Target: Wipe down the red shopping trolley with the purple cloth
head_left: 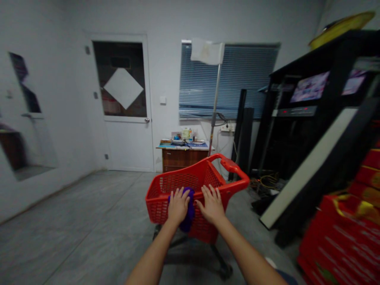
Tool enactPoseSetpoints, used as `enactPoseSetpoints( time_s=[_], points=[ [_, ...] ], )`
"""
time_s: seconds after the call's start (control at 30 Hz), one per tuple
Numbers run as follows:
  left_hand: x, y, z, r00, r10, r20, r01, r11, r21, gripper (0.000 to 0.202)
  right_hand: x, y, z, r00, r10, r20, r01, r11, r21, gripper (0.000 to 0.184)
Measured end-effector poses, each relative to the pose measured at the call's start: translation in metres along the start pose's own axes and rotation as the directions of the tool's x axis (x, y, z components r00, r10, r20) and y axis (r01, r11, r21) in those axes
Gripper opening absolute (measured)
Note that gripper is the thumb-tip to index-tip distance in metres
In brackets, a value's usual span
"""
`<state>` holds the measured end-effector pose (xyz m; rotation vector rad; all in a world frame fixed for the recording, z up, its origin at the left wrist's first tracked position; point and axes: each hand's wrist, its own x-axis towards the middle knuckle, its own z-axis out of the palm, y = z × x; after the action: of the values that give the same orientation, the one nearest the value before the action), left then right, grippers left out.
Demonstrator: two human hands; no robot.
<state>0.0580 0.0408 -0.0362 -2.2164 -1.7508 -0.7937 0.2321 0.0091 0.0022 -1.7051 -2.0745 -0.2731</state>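
Note:
A red plastic shopping cart [166,190] with a mesh basket stands on the floor in front of me, its handle [234,168] at the far right. A purple cloth [187,215] hangs over the basket's near rim. My left hand [178,206] rests on the rim with its fingers pressing the cloth's left side. My right hand [212,205] lies on the rim just right of the cloth, fingers spread, touching the cloth's edge.
Tall black shelving [314,118] and stacked red crates [341,233] crowd the right side. A small wooden desk [181,157] with clutter, a metal pole [215,103] and a blinded window are straight ahead. A white door [126,107] is at the back left; bare concrete floor spreads left.

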Motion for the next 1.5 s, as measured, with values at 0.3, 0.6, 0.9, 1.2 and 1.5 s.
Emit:
enactPoseSetpoints(
  time_s=[0.3, 0.6, 0.9, 1.2, 1.5],
  points=[
    [-0.010, -0.055, -0.011, 0.986, -0.163, -0.035, 0.165, 0.982, 0.096, 0.043, 0.010, -0.040, 0.014, 1.000, -0.031, -0.003, 0.031, 0.997, 0.068, 0.076],
    [0.002, -0.061, -0.017, 0.996, -0.038, 0.080, 0.036, 0.999, 0.032, 0.045, 0.010, -0.036, -0.001, 0.998, -0.046, -0.047, 0.046, 0.999, 0.005, 0.075],
    [0.006, -0.040, -0.012, 0.990, -0.137, 0.033, 0.136, 0.990, 0.022, 0.045, 0.008, -0.005, -0.015, 0.993, 0.006, -0.121, -0.012, 0.999, -0.048, 0.074],
    [0.016, -0.013, -0.011, 0.996, 0.012, 0.091, -0.002, 0.993, -0.117, 0.047, 0.005, -0.001, -0.018, 0.992, -0.014, -0.126, 0.011, 1.000, -0.029, 0.071],
    [0.015, -0.007, -0.018, 0.996, -0.020, 0.088, 0.025, 0.998, -0.065, 0.050, 0.009, -0.013, -0.013, 0.994, 0.008, -0.110, -0.011, 1.000, -0.024, 0.075]
  ],
)
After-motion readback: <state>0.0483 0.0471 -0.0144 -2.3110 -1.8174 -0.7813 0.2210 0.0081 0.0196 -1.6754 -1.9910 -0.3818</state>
